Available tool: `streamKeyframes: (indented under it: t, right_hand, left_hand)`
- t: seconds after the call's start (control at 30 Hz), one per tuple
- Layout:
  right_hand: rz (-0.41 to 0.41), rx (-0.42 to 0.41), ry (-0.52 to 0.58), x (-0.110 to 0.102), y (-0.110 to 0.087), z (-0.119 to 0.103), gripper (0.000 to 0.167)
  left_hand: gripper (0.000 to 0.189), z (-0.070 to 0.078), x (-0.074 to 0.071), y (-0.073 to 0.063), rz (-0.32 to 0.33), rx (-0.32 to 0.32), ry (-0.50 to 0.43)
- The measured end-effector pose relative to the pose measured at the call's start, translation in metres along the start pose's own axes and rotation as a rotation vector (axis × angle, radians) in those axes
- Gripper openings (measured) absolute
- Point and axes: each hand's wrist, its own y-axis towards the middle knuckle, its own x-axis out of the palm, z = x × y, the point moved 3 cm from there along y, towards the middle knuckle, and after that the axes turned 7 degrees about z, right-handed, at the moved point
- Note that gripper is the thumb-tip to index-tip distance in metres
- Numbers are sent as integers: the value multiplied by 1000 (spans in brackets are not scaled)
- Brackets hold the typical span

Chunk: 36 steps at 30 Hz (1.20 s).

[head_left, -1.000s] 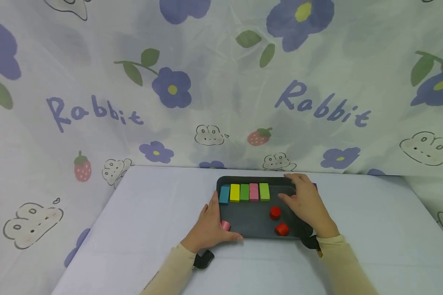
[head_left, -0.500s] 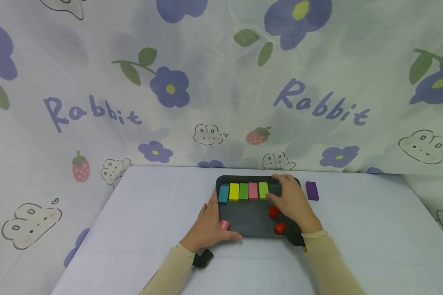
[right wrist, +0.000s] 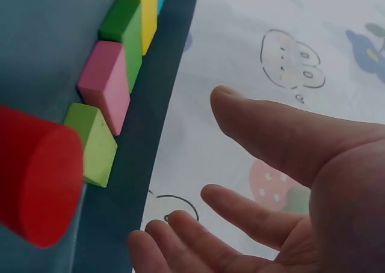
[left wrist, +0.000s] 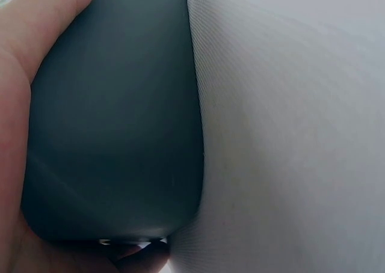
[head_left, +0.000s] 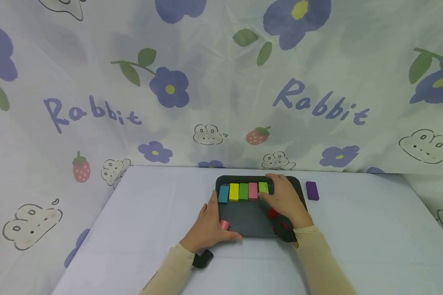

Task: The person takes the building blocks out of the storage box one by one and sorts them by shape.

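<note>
A dark grey tray (head_left: 245,217) holds a row of blocks along its far side: blue (head_left: 223,194), yellow (head_left: 234,192), green (head_left: 243,191), pink (head_left: 252,191) and light green (head_left: 263,187). My left hand (head_left: 208,227) braces the tray's near left corner, fingers straight along the side and thumb along the front. Over the tray's right part, my right hand (head_left: 286,203) hovers by the light green block; in the right wrist view its thumb and fingers are spread with nothing between them. Beneath it, a red cylinder (right wrist: 51,183) is partly hidden.
On the table right of the tray lies a purple block (head_left: 311,191). A pink cylinder (head_left: 224,225) sits in the tray beside my left hand. Another red piece (head_left: 285,225) is mostly covered by the right wrist camera (head_left: 286,235). A printed cloth hangs behind the white table (head_left: 140,213).
My right hand has moved left from the tray's right edge to the light green block, uncovering the purple block and covering more of the red pieces. My left hand stays put.
</note>
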Motion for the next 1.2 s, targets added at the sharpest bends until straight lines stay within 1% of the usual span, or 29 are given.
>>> streamKeyframes:
  t: [0.2,0.4,0.5,0.6,0.77,1.0,1.1,1.2]
  right_hand:
    - [-49,-13,3,0,12,1,64]
    - [-133,-2,-41,9,20,7,63]
    - [-164,16,-61,13,22,9,65]
    - [-181,7,-84,17,23,10,68]
    - [-187,-31,-127,24,24,12,71]
    - [-174,-26,-170,31,26,13,73]
    - [-163,-23,-176,33,26,12,71]
    - [-154,0,-169,34,27,12,69]
  left_hand:
    - [148,-2,0,0,-3,-8,3]
    - [148,-2,1,-1,1,-2,0]
    - [148,-2,1,-1,2,-2,2]
    - [147,-2,1,-1,5,2,-2]
    - [147,-3,1,-1,4,1,0]
    - [147,-2,1,-1,4,5,-2]
    - [147,-1,0,0,4,6,-2]
    - [147,-1,0,0,3,3,-5]
